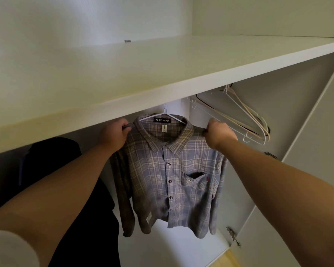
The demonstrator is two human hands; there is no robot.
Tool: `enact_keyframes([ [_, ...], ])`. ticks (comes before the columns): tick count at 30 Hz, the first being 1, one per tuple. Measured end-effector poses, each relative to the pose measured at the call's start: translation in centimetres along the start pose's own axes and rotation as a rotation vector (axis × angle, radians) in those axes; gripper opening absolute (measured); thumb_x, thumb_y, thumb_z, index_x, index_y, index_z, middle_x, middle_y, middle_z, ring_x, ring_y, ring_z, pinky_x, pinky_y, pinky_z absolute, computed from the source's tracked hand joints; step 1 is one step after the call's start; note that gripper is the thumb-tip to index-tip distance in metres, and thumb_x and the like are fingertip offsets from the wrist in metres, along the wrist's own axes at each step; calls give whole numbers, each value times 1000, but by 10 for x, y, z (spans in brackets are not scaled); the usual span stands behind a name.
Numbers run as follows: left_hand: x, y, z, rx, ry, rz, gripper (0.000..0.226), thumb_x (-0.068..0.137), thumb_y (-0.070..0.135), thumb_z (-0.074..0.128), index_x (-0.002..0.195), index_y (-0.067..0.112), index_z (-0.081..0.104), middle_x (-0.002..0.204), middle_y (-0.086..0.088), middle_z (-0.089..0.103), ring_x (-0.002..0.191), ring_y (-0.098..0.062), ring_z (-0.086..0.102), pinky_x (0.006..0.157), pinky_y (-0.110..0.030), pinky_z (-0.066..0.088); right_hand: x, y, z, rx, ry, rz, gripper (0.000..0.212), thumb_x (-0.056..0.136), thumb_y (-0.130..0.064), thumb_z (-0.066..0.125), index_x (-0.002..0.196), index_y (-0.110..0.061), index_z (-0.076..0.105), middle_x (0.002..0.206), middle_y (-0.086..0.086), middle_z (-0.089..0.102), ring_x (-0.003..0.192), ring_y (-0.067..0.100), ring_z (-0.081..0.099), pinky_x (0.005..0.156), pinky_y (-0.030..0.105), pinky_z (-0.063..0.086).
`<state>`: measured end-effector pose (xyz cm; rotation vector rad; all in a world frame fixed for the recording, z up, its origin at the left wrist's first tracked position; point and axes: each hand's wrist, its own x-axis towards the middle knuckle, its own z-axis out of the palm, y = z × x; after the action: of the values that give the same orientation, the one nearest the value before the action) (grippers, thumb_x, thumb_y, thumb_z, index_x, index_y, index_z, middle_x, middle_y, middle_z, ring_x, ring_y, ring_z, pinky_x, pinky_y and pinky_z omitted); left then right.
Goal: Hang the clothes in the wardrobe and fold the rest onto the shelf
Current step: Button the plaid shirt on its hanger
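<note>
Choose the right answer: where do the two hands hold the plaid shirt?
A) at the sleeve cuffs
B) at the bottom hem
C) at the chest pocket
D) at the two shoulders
D: the left hand and the right hand each pinch one shoulder of the plaid shirt, beside the collar, while it hangs on a white hanger.

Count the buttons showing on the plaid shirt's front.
4 buttons down the plaid shirt's front: one below the collar, one beside the pocket, two lower; more may be hidden.
</note>
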<state>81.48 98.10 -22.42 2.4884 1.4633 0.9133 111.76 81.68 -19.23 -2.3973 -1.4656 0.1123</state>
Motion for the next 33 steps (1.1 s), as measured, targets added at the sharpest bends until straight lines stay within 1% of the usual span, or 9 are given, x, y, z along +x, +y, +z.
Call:
enact_keyframes([
  [3, 1, -7, 1, 32, -28, -28, 15, 99, 21, 54, 91, 13, 63, 86, -13, 64, 81, -34, 59, 65, -35, 40, -3, 12, -6, -53, -46, 51, 26, 91, 2, 51, 115, -5, 58, 112, 19, 61, 98, 37, 63, 78, 42, 54],
  [10, -1, -19, 7, 21, -36, -85, 14, 97, 14, 56, 98, 6, 68, 93, -19, 68, 88, -38, 62, 69, -34, 39, -16, 37, -7, -86, 21, 135, 31, 88, 11, 47, 113, -1, 59, 113, 23, 62, 104, 43, 61, 76, 42, 48],
  [14, 0, -18, 9, 3, -50, -96, 14, 97, 13, 57, 100, 7, 69, 96, -19, 69, 91, -38, 63, 71, -34, 40, -23, 36, -1, -100, 85, 147, 30, 89, 11, 46, 116, 1, 55, 112, 24, 63, 103, 43, 62, 75, 44, 50],
  [17, -3, -16, 10, 7, -46, -127, 19, 98, 13, 55, 109, 6, 68, 105, -20, 69, 98, -39, 62, 76, -36, 42, -27, 37, 4, -94, 105, 166, 31, 90, 11, 46, 120, 2, 50, 111, 25, 64, 101, 43, 63, 72, 42, 47],
  [22, -8, -14, 5, -14, -57, -164, 24, 96, 10, 49, 112, 7, 67, 107, -21, 68, 98, -39, 61, 73, -34, 39, -26, 30, 3, -110, 51, 178, 37, 88, 10, 52, 123, 0, 47, 114, 23, 64, 103, 41, 63, 74, 42, 49],
  [26, -15, -10, -2, -6, -59, -172, 24, 91, 7, 52, 108, 16, 67, 103, -16, 69, 96, -38, 62, 76, -35, 44, -30, 22, -1, -190, -3, 106, 37, 89, 2, 55, 121, -9, 41, 113, 18, 62, 101, 37, 62, 69, 42, 45],
  [29, -21, -6, -4, -23, -73, -154, 17, 91, 8, 53, 98, 18, 65, 98, -14, 67, 93, -34, 62, 74, -34, 44, -29, 5, -1, -356, -42, 73, 41, 90, -14, 61, 130, -13, 47, 128, 17, 51, 115, 35, 52, 87, 44, 48],
  [31, -25, -5, -3, -23, -80, -128, 17, 90, 5, 53, 98, 16, 64, 99, -14, 67, 95, -35, 61, 75, -33, 42, -25, -8, 1, -405, -12, 18, 42, 91, -21, 60, 131, -14, 50, 135, 17, 41, 123, 34, 43, 99, 46, 44],
  [33, -29, -5, -3, -22, -86, -105, 16, 90, 3, 53, 94, 14, 64, 97, -14, 67, 93, -35, 61, 73, -33, 41, -25, -19, 3, -361, 6, -93, 39, 94, -18, 54, 132, -13, 50, 134, 16, 44, 123, 34, 46, 99, 47, 43],
])
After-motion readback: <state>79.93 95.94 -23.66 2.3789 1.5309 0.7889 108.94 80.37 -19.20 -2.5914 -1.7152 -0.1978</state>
